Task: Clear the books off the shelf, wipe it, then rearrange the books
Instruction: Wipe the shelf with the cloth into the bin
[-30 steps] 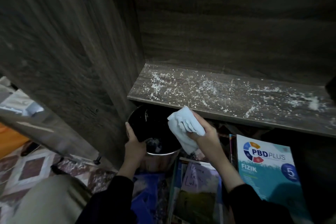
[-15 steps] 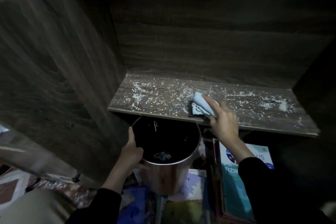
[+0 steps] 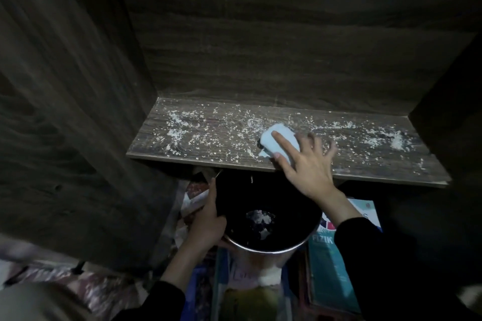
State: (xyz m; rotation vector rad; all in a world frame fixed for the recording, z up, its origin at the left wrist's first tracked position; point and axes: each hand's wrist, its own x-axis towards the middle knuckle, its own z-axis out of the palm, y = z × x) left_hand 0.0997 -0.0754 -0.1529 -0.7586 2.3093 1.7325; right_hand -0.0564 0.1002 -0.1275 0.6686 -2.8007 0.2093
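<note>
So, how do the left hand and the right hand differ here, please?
The left hand grips the bin by its rim; the right hand presses the cloth onto the shelf. The left hand's fingers curl; the right hand's are spread straight. The left hand is below the shelf, the right hand over it. Both have black sleeves.

Shelf (image 3: 365, 165) with white crumbs (image 3: 177, 133), cloth (image 3: 285, 131)
</note>
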